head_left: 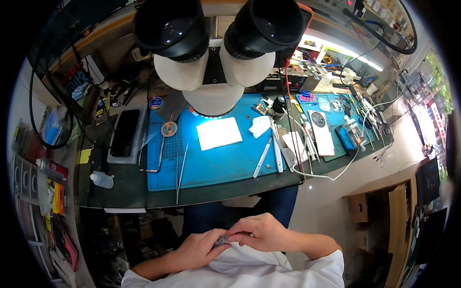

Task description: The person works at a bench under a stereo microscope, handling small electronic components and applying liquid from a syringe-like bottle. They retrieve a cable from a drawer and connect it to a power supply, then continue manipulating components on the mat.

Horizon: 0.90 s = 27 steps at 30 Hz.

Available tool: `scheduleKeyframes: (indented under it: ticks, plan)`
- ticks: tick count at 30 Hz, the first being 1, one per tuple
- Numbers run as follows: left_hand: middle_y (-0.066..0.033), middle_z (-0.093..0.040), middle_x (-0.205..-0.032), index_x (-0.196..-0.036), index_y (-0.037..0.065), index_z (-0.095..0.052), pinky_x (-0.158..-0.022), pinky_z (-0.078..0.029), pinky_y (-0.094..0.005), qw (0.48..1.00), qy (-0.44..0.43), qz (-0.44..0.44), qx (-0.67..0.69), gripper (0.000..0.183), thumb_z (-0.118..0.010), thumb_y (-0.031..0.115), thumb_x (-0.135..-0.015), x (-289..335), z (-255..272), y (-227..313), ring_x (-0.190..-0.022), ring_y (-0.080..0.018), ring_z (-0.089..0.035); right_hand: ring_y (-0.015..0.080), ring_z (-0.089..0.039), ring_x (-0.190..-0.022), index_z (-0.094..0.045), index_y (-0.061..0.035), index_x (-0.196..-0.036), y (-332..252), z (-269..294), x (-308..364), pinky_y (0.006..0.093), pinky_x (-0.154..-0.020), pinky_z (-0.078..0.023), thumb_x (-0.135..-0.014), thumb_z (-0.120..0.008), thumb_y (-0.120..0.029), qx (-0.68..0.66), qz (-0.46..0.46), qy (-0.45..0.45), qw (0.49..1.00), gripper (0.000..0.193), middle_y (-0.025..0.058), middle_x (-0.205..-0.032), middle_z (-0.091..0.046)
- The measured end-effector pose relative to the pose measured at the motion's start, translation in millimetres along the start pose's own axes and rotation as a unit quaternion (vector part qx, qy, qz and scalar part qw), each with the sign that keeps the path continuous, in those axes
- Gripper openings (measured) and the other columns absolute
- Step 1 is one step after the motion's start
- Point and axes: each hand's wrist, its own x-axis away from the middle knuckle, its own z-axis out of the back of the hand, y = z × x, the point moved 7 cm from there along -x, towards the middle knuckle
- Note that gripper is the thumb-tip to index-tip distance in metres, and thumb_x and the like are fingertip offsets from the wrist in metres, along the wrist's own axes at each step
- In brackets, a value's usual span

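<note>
Close to my body, below the bench edge, my left hand (198, 247) holds a small grey, shiny object (221, 240) between thumb and fingers. My right hand (257, 231) pinches the same object from the other side, fingers closed. Its kind is hidden by my fingers. On the blue work mat (211, 168) ahead lies a white sheet (219, 133), lit by the stereo microscope (214, 72) above it. Long tweezers (181, 173) rest to the left of the sheet. A white pen-like tool (262, 157) lies to its right, beside a crumpled white tissue (260, 126).
A black phone (126, 133) lies in a clear tray at left, with a plastic bottle (102, 180) nearer me. A solder spool (169, 128) sits on the mat. At right are a phone back panel (321, 133), a blue holder (351, 137), and a trailing white cable (331, 178).
</note>
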Motion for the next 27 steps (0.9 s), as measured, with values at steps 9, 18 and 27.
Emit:
scheduleKeyframes:
  ticks: [9,18,27]
  plan:
    - [-0.0172,-0.065,-0.106,-0.13,0.002,-0.053,-0.07,-0.053,-0.0383,0.999,0.012,0.027,0.034,0.045,-0.067,0.026,-0.095,10.6,11.7,-10.5,-0.081,-0.0301,-0.067,0.0139,-0.072,-0.073,-0.07,0.0002,-0.097,-7.8,112.7,34.8,0.0253,-0.062,-0.054,-0.086,-0.074,-0.001,0.001,-0.023,0.293,0.956,0.012,0.0087,-0.082,-0.072]
    - [-0.0173,-0.058,-0.128,-0.149,0.0,-0.034,-0.084,-0.05,-0.0363,0.976,0.159,-0.067,0.132,0.057,-0.056,0.002,-0.096,32.8,30.1,-27.5,-0.091,-0.0256,-0.062,0.0165,-0.065,-0.072,-0.068,-0.0015,-0.099,-27.5,63.5,-72.1,0.0264,-0.063,-0.052,-0.084,-0.076,-0.002,0.195,0.093,0.187,0.958,0.017,0.0097,-0.09,-0.064]
    - [-0.0186,-0.064,-0.115,-0.147,0.002,-0.035,-0.072,-0.053,-0.0269,0.85,0.427,-0.083,0.297,0.053,-0.054,-0.001,-0.098,95.4,43.4,-71.7,-0.085,-0.0139,-0.063,0.0278,-0.067,-0.085,-0.067,-0.0031,-0.104,-60.7,-69.7,-224.8,0.0364,-0.073,-0.054,-0.087,-0.071,-0.009,0.242,0.275,0.008,0.93,0.019,0.011,-0.095,-0.068]
